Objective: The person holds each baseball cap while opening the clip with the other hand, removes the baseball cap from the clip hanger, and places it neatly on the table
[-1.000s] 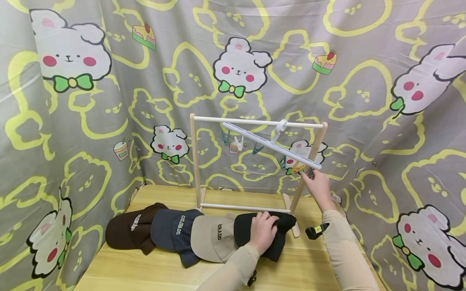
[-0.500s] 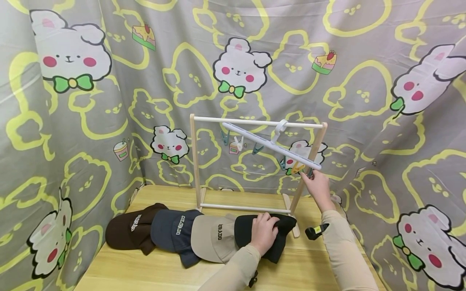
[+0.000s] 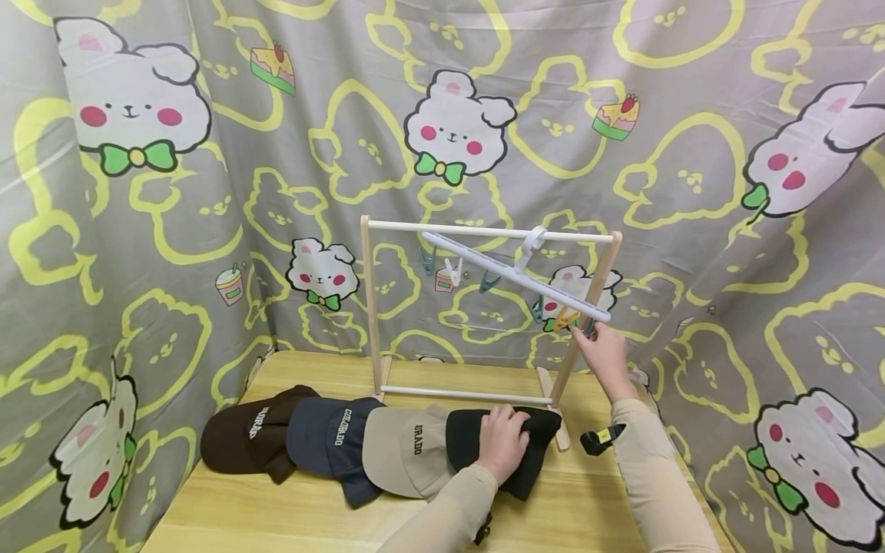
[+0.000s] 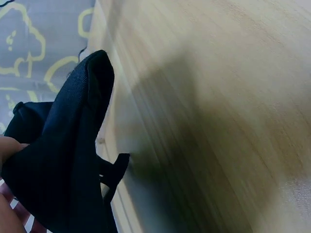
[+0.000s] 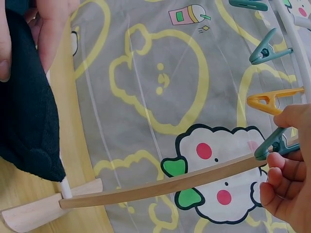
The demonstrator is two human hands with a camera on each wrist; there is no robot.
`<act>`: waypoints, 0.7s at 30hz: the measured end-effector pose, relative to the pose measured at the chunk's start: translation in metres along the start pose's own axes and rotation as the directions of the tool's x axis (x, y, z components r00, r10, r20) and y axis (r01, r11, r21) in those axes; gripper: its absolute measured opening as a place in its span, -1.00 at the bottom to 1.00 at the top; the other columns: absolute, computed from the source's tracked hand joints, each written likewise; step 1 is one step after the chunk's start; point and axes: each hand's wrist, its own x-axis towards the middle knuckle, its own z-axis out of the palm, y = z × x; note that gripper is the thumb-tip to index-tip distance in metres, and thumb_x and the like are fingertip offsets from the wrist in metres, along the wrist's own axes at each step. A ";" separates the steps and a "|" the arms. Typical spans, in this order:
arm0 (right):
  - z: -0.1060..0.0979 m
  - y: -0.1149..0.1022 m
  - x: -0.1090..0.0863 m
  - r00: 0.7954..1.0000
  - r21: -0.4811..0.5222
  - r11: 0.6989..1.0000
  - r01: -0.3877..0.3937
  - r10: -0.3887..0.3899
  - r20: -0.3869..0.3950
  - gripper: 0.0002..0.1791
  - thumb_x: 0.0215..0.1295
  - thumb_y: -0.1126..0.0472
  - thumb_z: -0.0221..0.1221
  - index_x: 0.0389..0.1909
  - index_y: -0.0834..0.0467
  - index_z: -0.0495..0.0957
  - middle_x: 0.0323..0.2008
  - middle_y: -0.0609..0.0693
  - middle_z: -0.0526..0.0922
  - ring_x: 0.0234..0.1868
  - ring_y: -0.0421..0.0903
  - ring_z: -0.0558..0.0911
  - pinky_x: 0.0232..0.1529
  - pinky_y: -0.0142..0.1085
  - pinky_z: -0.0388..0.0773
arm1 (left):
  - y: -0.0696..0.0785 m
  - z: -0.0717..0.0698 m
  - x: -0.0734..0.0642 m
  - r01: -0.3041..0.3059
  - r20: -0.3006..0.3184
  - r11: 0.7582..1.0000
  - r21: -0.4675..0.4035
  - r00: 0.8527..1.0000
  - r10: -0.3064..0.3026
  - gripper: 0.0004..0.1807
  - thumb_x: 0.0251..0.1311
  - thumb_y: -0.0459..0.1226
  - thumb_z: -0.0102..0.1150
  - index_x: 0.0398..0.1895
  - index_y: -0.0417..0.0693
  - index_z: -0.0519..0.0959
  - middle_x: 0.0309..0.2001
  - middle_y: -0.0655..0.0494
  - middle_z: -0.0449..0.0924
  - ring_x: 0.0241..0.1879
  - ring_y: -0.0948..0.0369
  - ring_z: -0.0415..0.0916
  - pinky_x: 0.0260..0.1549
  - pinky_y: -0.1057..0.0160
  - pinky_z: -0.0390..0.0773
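My left hand (image 3: 505,442) grips the top of a black cap (image 3: 465,438), lying at the right end of a row of caps. In the left wrist view the black cap (image 4: 68,145) is bunched up in the fingers above the wooden surface. My right hand (image 3: 604,357) is at the low right end of a tilted pale hanger (image 3: 470,257). There its thumb and fingers pinch a teal clothespin (image 5: 274,141), as the right wrist view shows. Beside it hangs a yellow clothespin (image 5: 267,101). The clothespin's tip is partly hidden by the fingers.
A beige cap (image 3: 390,453), a navy cap (image 3: 311,438) and a brown cap (image 3: 231,438) lie overlapping to the left. The hanger hooks onto the white top rail (image 3: 456,229) of a wooden rack (image 3: 374,315). A patterned curtain (image 3: 553,46) surrounds the table (image 3: 290,511).
My left hand and the black cap have shifted very slightly to the right. The right hand stays at the teal clothespin.
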 end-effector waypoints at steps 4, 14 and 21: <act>0.000 0.000 0.000 1.000 -0.001 1.000 -0.004 0.004 0.007 -0.61 0.31 -0.02 0.16 -0.48 0.24 0.46 -0.61 0.11 0.50 -0.61 -0.01 0.40 -0.63 -0.30 0.26 | 0.001 0.002 -0.001 0.006 0.022 1.000 0.015 1.000 -0.006 -0.82 0.10 -0.11 0.36 -0.20 0.25 0.67 -0.32 0.26 0.52 -0.27 0.26 0.43 -0.36 0.33 0.30; 0.000 0.000 0.000 1.000 0.004 1.000 -0.011 0.011 0.005 -0.63 0.30 0.00 0.18 -0.45 0.26 0.48 -0.60 0.12 0.51 -0.60 -0.01 0.41 -0.62 -0.30 0.27 | 0.003 0.003 -0.003 0.016 0.080 0.999 0.029 0.997 -0.018 -0.81 0.13 -0.10 0.33 -0.16 0.27 0.67 -0.29 0.27 0.51 -0.27 0.26 0.38 -0.35 0.33 0.27; 0.000 0.001 0.000 1.000 0.000 1.000 -0.004 0.004 0.001 -0.62 0.30 0.00 0.19 -0.44 0.27 0.49 -0.59 0.13 0.52 -0.60 -0.01 0.41 -0.62 -0.30 0.27 | 0.004 0.006 -0.004 0.018 0.086 0.999 0.040 0.996 -0.021 -0.78 0.12 -0.06 0.33 -0.14 0.28 0.66 -0.26 0.26 0.52 -0.24 0.25 0.41 -0.32 0.30 0.32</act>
